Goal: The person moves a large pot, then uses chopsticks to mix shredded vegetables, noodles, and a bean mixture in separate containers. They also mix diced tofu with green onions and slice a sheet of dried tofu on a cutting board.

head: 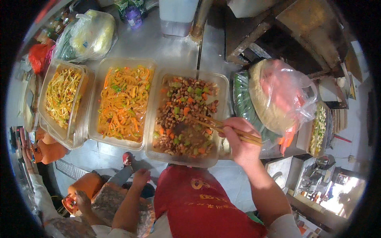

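Note:
My right hand [239, 142] holds a pair of wooden chopsticks [253, 136]. Their tips reach into a clear plastic tub [225, 89] of peanuts [178, 113] mixed with diced carrot and green celery-like pieces in brown liquid. Left of it, a second tub [126, 61] contains orange-dressed shredded vegetables [125, 104]. A third tub with bean sprouts [62, 95] tops a stack of similar tubs [82, 131]. Low beside my red apron [196, 199], my left hand [140, 177] is apart from the tubs. Its fingers are too blurred to read.
Bagged vegetables [92, 35] and a translucent container [177, 17] stand behind the tubs on the metal table [143, 44]. To the right lie a pink plastic bag [282, 80] and wrapped greens [242, 95]. A co-worker's hand [83, 202] is at lower left near an orange gas cylinder [86, 184].

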Demonstrator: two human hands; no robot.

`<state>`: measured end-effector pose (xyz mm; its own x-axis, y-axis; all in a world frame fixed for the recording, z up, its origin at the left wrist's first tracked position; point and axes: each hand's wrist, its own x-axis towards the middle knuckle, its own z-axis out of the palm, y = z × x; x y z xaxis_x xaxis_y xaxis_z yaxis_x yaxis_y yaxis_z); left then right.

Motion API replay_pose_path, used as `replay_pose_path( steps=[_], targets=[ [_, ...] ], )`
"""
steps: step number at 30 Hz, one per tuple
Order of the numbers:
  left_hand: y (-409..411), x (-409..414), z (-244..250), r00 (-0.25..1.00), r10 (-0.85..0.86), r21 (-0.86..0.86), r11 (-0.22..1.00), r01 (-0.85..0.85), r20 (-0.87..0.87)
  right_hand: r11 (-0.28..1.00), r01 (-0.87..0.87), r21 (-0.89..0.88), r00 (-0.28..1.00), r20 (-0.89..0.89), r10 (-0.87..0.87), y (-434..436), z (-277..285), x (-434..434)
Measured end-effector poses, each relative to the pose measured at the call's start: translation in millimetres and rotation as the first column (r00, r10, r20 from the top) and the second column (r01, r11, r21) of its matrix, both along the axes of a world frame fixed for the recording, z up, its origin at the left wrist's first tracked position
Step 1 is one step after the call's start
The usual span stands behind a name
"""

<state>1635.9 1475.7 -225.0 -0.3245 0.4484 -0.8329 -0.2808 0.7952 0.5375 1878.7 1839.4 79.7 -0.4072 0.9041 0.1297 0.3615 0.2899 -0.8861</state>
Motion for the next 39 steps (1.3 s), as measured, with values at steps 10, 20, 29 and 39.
replay_pose_path(
  steps=[10, 20, 29, 39],
  targets=[
    [-14, 7, 25, 0.987, 0.138, -0.108, 0.986, -0.128, 0.084, 0.974, 0.084, -0.212, 0.98, -0.159, -0.119, 11, -16, 10],
    [-28, -2, 4, 0.992, 0.081, -0.024, 0.997, -0.079, 0.095, 0.954, 0.127, -0.27, 0.962, -0.201, -0.185, 3, -1, 8],
    [-29, -17, -39, 0.999, 0.007, 0.079, 0.997, -0.01, 0.04, 0.675, -0.396, -0.622, 0.489, -0.765, -0.418, -20, 98, 122],
    [62, 43, -23, -0.194, -0.567, -0.315, 0.123, 0.941, -0.8, 0.877, -0.237, -0.418, 0.243, -0.899, -0.363, -74, 151, 348]
  ],
)
